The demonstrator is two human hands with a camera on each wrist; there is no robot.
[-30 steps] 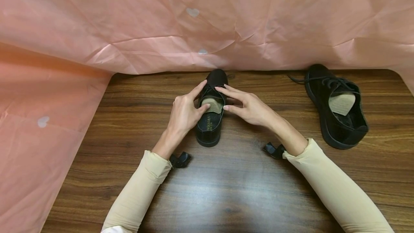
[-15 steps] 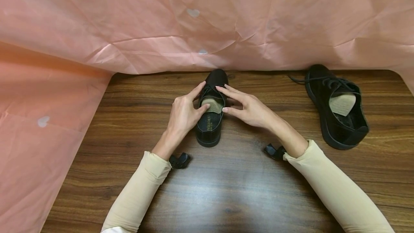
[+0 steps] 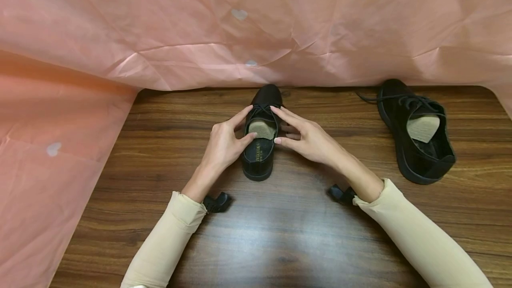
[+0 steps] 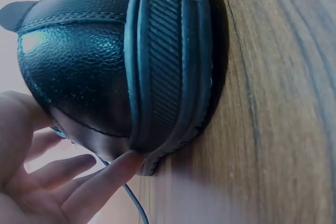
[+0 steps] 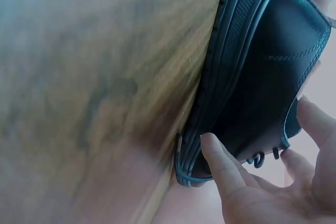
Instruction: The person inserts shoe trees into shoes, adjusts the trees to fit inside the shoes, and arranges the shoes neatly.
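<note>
A black lace-up shoe [image 3: 258, 170] stands on the table, toe pointing away from me, with tan padding [image 3: 262, 129] in its opening. My left hand [image 3: 224, 143] lies along its left side, the thumb tip over the collar and the index fingertip beside the laces. Across from it, my right hand [image 3: 310, 139] has its thumb at the right rim and its index fingertip by the laces. Close up, fairly straight fingers [image 4: 100, 187] of the left hand reach low along the shoe's side near the sole. The right fingers [image 5: 223, 163] reach the other side likewise.
A second black shoe [image 3: 424, 168] with loose laces stands to the right, also with tan padding inside. Behind both toes hangs a pink sheet [image 3: 304, 34], and it also covers the left side. The table [image 3: 280, 234] is dark wood.
Both hands have shifted slightly; the left wrist has drawn back toward me and left. The left thumb has slid back toward the collar edge. The shoe is almost unmoved.
</note>
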